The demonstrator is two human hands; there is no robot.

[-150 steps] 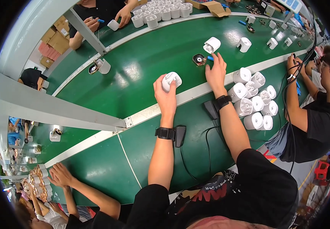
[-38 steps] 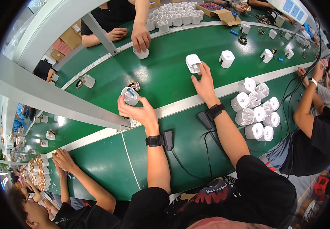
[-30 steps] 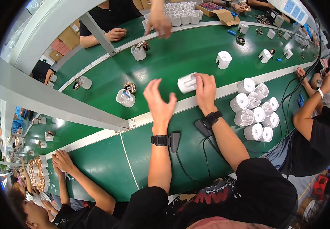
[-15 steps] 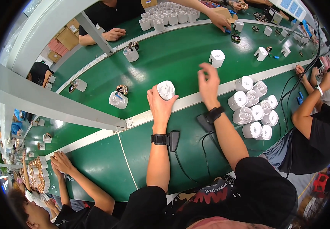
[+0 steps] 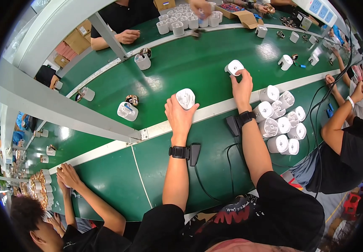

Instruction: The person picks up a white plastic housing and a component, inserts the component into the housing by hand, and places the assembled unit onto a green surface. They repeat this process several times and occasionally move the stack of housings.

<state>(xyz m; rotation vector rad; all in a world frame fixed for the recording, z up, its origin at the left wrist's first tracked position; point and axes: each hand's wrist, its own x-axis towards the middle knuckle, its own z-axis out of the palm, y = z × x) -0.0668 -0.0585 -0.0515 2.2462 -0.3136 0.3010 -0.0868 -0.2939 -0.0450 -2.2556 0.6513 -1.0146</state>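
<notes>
My left hand (image 5: pixel 179 116) wraps round a white plastic housing (image 5: pixel 185 98) on the green belt, its hollow, ribbed inside facing up. My right hand (image 5: pixel 242 89) closes its thumb and fingers on another white housing (image 5: pixel 234 67), which has a notch low on its side. That one is farther off and to the right. To the left, apart from my hands, a white housing (image 5: pixel 127 111) holds a blue cylinder, with a copper-coloured ringed part (image 5: pixel 132 100) beside it.
Several white housings (image 5: pixel 277 143) stand grouped right of my right forearm. A metal rail (image 5: pixel 215 110) divides belt and bench. Grey posts (image 5: pixel 63 98) cross at left. Black cables (image 5: pixel 316 126) hang at right. Co-workers sit on both sides; across the belt, a person's hand (image 5: pixel 127 36) rests near stacked housings.
My right hand has reached forward and closed on the notched housing. My left hand stays on its housing. Across the belt, a co-worker's hand has moved left with a small dark part.
</notes>
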